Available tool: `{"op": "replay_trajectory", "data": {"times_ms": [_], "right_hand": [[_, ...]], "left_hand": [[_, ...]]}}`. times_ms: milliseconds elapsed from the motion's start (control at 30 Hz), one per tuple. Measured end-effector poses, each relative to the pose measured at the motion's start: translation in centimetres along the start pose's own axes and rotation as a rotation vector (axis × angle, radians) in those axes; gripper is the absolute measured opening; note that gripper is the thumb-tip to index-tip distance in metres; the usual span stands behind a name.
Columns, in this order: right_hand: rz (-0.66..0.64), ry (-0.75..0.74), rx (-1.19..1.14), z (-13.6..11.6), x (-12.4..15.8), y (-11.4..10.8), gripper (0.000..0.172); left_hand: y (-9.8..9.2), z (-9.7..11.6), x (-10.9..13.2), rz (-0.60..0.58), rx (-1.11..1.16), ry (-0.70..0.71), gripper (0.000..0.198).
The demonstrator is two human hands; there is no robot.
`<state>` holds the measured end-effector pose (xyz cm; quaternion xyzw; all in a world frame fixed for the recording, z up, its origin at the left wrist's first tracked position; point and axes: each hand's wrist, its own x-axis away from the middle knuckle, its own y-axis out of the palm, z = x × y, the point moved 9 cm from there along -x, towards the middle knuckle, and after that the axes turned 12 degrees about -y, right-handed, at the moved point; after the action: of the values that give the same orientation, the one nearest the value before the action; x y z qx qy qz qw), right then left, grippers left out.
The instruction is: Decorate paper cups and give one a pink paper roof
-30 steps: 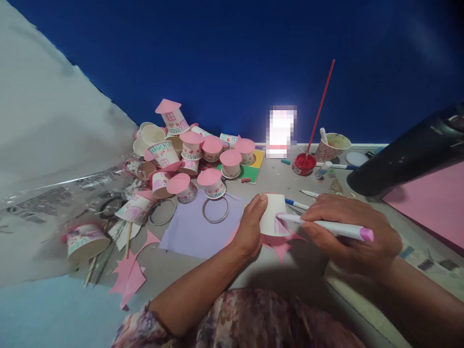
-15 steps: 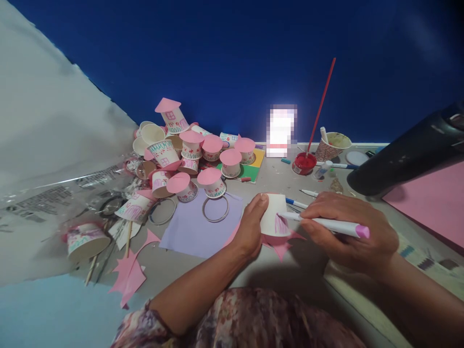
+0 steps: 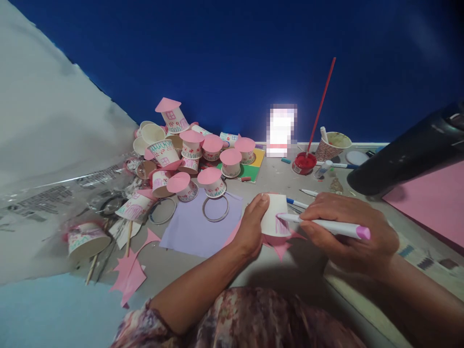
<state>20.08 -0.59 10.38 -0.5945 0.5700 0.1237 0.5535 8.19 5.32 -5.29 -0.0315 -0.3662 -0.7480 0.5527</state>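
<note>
A white paper cup [image 3: 271, 215] stands wide rim down in front of me, with purple strokes on its right side. My left hand [image 3: 253, 222] is closed around the cup's left side, thumb near the top. Between the fingers of my right hand [image 3: 351, 237] is a white felt-tip marker [image 3: 337, 227] with a pink-purple end. Its tip touches the cup at the top of the purple patch. Pink paper scraps [image 3: 281, 247] with pointed edges lie beneath the cup. Behind it lies a blue-and-white marker [image 3: 297, 203], partly hidden by my right hand.
Several decorated paper cups with pink paper roofs [image 3: 210, 176] crowd the left back. A purple sheet [image 3: 203, 234] bears a ring of tape [image 3: 215, 209]. Behind stand a red paint pot [image 3: 304, 164] and a patterned cup [image 3: 331, 147]. A dark cylinder [image 3: 402, 150] leans in from the right.
The marker tip has shifted slightly on the cup, and the purple patch now has a clearer outline along its top. My left hand keeps its hold.
</note>
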Motion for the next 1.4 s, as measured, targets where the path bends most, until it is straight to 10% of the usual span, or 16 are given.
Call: {"op": "replay_trajectory", "data": {"times_ms": [1400], "right_hand": [[-0.109, 0.013, -0.109, -0.4, -0.2, 1.2, 0.014]], "left_hand": [[-0.1, -0.2, -0.1, 0.012, 0.086, -0.029, 0.044]]}}
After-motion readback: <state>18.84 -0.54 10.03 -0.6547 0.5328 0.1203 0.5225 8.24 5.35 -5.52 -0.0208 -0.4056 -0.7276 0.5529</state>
